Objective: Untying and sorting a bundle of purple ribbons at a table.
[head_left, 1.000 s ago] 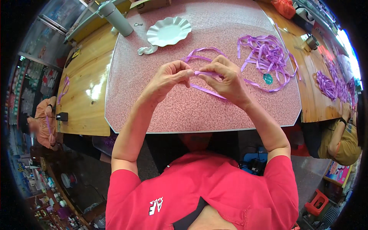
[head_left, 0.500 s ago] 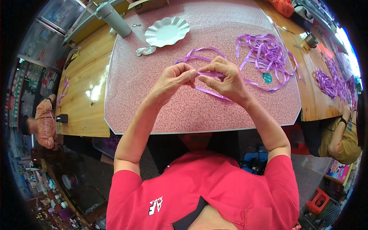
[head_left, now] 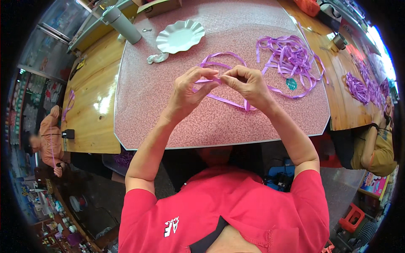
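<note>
A purple ribbon [head_left: 230, 101] runs between my two hands above the pink speckled table [head_left: 202, 122]. My left hand [head_left: 190, 87] pinches it between thumb and fingers. Close beside it, my right hand [head_left: 249, 84] also pinches the ribbon, its fingertips almost touching the left ones. Loops of the ribbon lie on the table behind and below my hands. To the right of them, a loose tangled heap of purple ribbon [head_left: 291, 57] rests on the table. Exactly how the ribbon is folded at my fingertips is hidden.
A white scalloped plate [head_left: 180, 37], a crumpled white wrapper [head_left: 157, 58] and a grey-green tumbler [head_left: 122, 26] stand at the back left. More purple ribbon [head_left: 357, 89] lies on the wooden table at right. Two people sit at the sides, one in orange [head_left: 49, 135], one in olive [head_left: 377, 152].
The ribbon between my hands has shifted: the stretch my right hand held across is now on my left hand's side. A ribbon loop below them hangs differently.
</note>
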Available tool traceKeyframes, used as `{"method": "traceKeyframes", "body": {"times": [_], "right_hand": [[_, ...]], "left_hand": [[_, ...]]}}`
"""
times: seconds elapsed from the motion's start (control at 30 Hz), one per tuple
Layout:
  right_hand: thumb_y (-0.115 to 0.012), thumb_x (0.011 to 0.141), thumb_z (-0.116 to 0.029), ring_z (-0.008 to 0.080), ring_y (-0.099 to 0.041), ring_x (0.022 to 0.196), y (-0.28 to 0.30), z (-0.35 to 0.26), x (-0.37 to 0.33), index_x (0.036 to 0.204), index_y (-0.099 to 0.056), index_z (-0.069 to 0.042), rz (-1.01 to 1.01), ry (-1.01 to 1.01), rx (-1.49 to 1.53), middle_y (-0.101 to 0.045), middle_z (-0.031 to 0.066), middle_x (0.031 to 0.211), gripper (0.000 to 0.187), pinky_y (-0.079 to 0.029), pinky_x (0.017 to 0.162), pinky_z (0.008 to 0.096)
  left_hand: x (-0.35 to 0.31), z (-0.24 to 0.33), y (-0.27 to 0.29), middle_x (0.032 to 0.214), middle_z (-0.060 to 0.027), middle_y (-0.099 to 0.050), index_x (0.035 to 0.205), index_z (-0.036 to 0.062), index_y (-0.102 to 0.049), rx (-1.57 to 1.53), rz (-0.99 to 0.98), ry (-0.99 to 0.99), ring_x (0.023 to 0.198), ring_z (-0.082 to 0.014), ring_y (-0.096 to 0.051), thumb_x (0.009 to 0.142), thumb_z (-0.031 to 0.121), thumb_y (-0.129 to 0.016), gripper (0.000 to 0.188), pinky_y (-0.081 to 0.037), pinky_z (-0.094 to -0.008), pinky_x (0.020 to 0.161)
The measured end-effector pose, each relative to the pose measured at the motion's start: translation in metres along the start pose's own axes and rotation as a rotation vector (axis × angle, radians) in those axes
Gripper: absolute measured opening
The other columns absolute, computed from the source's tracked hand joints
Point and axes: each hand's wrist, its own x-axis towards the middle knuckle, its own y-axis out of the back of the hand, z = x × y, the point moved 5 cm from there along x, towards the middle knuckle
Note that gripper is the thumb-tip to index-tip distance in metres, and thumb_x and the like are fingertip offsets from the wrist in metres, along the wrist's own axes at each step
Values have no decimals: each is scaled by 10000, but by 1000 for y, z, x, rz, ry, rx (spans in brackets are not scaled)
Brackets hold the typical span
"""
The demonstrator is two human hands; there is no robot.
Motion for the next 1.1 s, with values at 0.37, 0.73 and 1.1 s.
{"method": "traceKeyframes", "body": {"times": [0.37,0.73,1.1], "right_hand": [[-714,907,-248,-5,-426,566,0,9,-5,998,-731,-21,-95,-403,331,-605,-60,721,244,-296,473,193],[-727,887,-151,68,-570,794,-4,-5,-3,994,-732,-25,-51,43,-2,-658,19,899,166,-461,663,221],[-736,873,-150,88,-584,764,-1,-16,-6,953,-727,-13,-11,57,-159,-642,39,844,159,-477,652,255]], "left_hand": [[1,7,0,923,-96,-670,977,29,-639,98,82,-147,857,-244,-663,816,30,-728,184,-525,-359,745],[-3,2,1,913,-86,-670,969,44,-631,89,117,-114,848,-209,-672,841,30,-711,152,-523,-312,720],[2,1,-5,916,-84,-682,969,4,-658,52,13,-40,849,-181,-659,872,80,-700,130,-511,-306,740]]}}
